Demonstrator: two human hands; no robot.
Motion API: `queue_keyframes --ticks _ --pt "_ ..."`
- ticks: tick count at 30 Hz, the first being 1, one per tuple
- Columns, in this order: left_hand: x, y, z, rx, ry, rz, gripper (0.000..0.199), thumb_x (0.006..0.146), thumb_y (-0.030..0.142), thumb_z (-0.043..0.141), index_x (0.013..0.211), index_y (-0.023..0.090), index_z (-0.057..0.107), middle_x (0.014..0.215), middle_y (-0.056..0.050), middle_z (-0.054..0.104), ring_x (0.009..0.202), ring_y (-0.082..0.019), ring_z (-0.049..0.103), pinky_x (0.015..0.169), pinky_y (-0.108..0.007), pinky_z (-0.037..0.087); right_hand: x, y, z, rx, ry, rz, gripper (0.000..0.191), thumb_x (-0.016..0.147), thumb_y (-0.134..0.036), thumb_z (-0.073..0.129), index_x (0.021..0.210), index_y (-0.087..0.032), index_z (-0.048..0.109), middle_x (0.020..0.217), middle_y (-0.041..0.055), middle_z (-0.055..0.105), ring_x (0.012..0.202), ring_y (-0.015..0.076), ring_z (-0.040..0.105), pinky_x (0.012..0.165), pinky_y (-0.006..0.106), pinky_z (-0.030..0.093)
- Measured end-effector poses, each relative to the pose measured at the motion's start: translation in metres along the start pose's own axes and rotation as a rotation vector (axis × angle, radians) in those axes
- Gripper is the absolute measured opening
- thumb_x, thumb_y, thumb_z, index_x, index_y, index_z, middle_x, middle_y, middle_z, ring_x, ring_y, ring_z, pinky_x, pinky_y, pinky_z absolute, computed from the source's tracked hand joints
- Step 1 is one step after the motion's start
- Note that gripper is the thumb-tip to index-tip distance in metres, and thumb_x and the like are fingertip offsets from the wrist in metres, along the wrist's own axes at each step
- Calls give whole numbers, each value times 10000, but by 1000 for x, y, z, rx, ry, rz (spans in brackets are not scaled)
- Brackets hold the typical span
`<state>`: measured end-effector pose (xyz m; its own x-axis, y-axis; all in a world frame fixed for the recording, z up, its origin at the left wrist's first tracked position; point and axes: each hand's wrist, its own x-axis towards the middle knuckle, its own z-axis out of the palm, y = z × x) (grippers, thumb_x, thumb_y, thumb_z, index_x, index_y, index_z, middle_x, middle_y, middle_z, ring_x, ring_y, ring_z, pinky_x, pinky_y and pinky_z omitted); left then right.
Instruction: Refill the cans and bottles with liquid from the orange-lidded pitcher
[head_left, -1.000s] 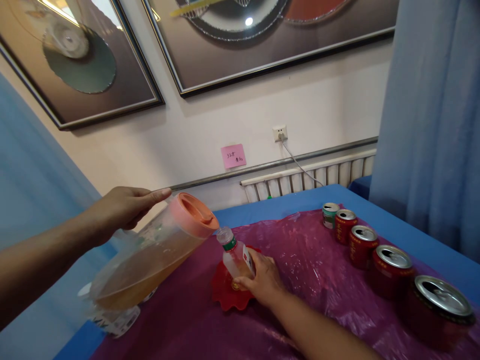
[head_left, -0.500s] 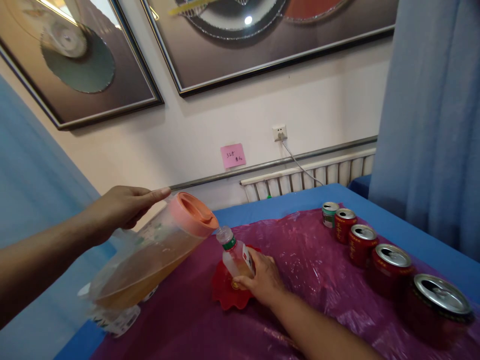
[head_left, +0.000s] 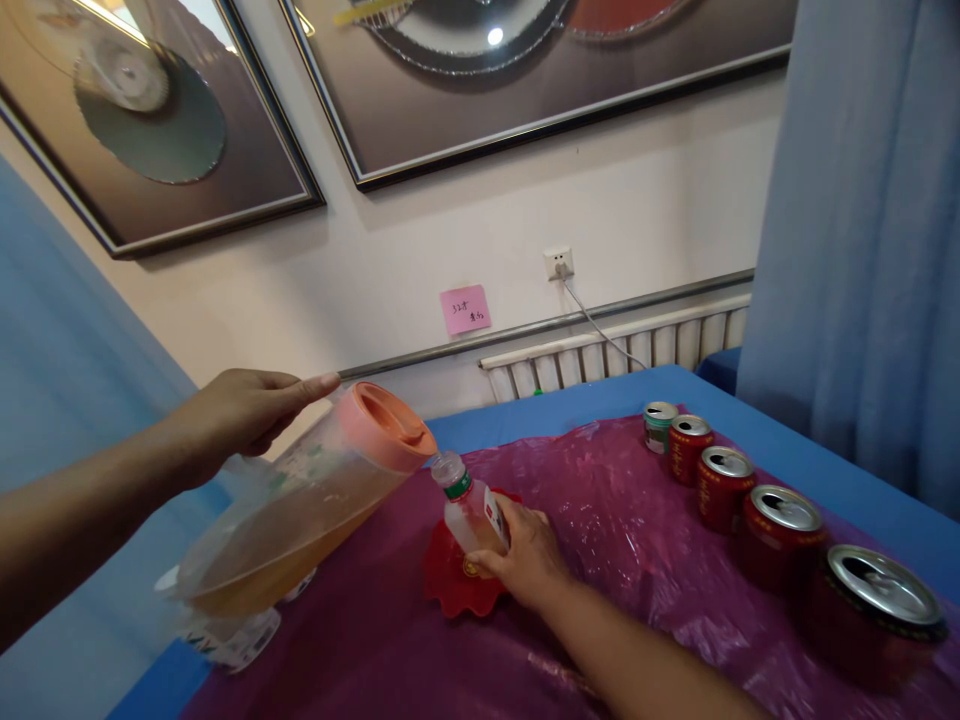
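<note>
My left hand (head_left: 251,415) is closed on the handle of a translucent pitcher (head_left: 292,515) with an orange lid. The pitcher is tilted to the right, with amber liquid along its lower side. Its spout is at the open mouth of a small clear bottle (head_left: 463,505) with a green band. My right hand (head_left: 529,555) is wrapped round this bottle, which leans left above a red scalloped mat (head_left: 457,585). Some liquid shows low in the bottle, partly hidden by my fingers.
Several opened cans stand in a row at the right, red ones (head_left: 726,488) and a green-white one (head_left: 658,428). White containers (head_left: 244,640) are behind the pitcher at the lower left. Purple plastic sheeting (head_left: 600,500) covers part of the blue table (head_left: 555,405). Blue curtains hang on both sides.
</note>
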<state>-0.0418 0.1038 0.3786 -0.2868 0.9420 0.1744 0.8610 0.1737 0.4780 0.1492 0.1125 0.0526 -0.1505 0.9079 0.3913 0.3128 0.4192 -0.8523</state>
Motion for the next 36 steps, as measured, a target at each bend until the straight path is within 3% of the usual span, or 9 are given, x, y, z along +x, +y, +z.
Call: queue_keyframes --ticks 36 --pt "-2 -1 -2 -2 -19 0 652 668 758 646 441 239 325 412 65 270 427 -98 218 441 -264 167 -1 0 0 -16 -1 9 718 663 -317 863 1311 -291 555 1209 43 706 1090 263 654 974 388 415"
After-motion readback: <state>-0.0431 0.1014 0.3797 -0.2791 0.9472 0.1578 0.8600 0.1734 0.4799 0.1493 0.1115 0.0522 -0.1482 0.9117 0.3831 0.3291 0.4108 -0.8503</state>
